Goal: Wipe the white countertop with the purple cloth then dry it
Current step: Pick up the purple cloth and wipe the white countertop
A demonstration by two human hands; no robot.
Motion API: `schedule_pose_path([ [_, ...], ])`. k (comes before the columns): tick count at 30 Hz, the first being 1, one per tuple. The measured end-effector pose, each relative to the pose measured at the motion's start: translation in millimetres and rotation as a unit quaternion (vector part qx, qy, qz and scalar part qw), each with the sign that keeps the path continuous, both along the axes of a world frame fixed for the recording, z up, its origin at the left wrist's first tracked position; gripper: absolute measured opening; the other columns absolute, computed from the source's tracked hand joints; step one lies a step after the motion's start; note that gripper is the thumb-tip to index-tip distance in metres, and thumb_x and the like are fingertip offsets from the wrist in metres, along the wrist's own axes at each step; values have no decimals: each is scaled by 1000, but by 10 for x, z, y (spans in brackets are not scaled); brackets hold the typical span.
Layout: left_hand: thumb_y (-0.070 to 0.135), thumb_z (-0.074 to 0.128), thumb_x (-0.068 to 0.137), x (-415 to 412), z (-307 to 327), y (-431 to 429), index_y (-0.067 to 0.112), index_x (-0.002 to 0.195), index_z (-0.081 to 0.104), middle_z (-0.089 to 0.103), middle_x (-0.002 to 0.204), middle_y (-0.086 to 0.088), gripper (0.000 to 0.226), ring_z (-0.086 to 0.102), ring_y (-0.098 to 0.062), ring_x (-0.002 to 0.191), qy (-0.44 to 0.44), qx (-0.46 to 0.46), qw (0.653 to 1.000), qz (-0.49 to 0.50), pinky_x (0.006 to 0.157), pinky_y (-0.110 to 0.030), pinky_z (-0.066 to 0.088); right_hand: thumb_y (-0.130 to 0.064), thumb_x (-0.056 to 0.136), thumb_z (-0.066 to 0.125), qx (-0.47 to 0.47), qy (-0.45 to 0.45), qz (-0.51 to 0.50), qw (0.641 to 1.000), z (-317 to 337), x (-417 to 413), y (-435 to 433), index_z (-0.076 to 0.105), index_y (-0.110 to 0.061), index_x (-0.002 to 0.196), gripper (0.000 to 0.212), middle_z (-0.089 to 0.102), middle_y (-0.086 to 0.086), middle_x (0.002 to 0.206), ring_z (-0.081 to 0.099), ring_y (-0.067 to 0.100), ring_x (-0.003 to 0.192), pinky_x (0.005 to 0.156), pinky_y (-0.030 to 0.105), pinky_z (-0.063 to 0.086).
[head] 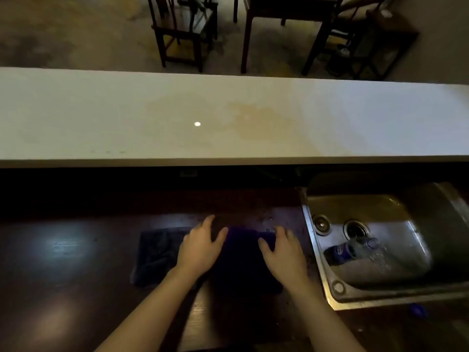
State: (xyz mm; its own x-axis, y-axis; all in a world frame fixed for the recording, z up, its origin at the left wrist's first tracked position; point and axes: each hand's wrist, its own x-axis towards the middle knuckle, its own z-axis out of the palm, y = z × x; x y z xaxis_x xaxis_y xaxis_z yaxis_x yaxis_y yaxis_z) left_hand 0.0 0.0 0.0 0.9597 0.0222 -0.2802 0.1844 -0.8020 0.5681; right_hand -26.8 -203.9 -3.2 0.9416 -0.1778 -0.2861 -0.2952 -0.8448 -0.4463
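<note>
The long white countertop [101, 118] runs across the view, raised above a dark lower counter; it carries a brownish stain [258, 118] right of centre. The purple cloth [241, 260] lies flat on the dark counter [63, 275] below. My left hand [200, 247] hovers with fingers spread over the cloth's left edge, and my right hand [284, 255] rests with fingers spread on its right edge. Neither hand grips it. A second, darker grey-blue cloth [157, 252] lies crumpled just left of the purple one.
A steel sink [317, 262] sits right of the cloths, with a plastic bottle [352, 250] lying in its basin. Beyond the white countertop stand dark wooden chairs [182, 29] and a table [286, 11] on the floor.
</note>
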Motion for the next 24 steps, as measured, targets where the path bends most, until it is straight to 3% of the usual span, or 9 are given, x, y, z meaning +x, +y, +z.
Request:
schedule_pose_path([
  [4,50,62,85,-27,-252,-166,17,133,51,67,125,-8,59,63,-29,114,126,-56,990,23,92,-38,51,-40,93,66,74,109,-83,988,-153,-8,-116,44,-6,139,61,51,20,140,51,37,127,98,40,46],
  [8,44,70,80,15,-403,-337,18,116,56,67,111,-5,46,64,-22,97,155,-96,981,58,78,-32,53,-39,89,71,133,126,-129,975,-265,-7,-151,44,-9,135,61,57,15,132,61,33,116,84,33,47],
  [11,41,75,76,56,-480,-428,16,114,54,68,103,-5,50,67,-22,91,185,-121,971,84,77,-36,57,-41,86,76,175,144,-152,962,-296,6,-173,50,-10,124,55,67,8,115,66,25,100,69,28,47],
  [13,40,77,76,75,-536,-479,12,114,55,69,104,-8,52,68,-24,92,204,-141,963,102,79,-38,58,-38,83,81,229,155,-189,942,-287,7,-164,57,-9,116,50,70,5,106,68,20,91,65,27,53],
  [15,40,74,79,96,-590,-505,7,115,62,71,107,-11,51,69,-26,95,222,-140,961,90,84,-40,58,-31,81,84,281,172,-213,920,-272,5,-153,67,-9,106,38,76,7,98,73,21,86,70,30,60],
  [17,38,70,83,108,-639,-508,6,119,65,71,114,-14,49,68,-27,101,238,-138,958,80,89,-40,56,-23,82,84,336,188,-230,894,-217,-4,-140,71,-12,93,20,77,6,86,75,15,72,62,25,61],
  [19,34,66,87,119,-644,-494,8,121,64,70,117,-12,43,67,-26,104,233,-142,959,76,90,-35,55,-15,84,81,405,188,-250,860,-143,2,-131,73,-8,96,16,78,5,78,75,12,62,53,22,59],
  [21,31,64,89,127,-622,-462,15,113,65,71,111,-7,28,67,-22,100,216,-167,959,73,86,-33,55,-14,87,78,459,190,-252,831,-40,25,-124,73,-6,106,21,81,10,85,79,20,72,58,26,61],
  [24,31,63,91,145,-566,-396,24,97,62,70,101,-1,9,68,-19,95,209,-227,948,76,84,-37,57,-15,91,73,504,180,-223,814,102,71,-103,72,-10,113,23,82,9,98,79,23,87,66,29,63],
])
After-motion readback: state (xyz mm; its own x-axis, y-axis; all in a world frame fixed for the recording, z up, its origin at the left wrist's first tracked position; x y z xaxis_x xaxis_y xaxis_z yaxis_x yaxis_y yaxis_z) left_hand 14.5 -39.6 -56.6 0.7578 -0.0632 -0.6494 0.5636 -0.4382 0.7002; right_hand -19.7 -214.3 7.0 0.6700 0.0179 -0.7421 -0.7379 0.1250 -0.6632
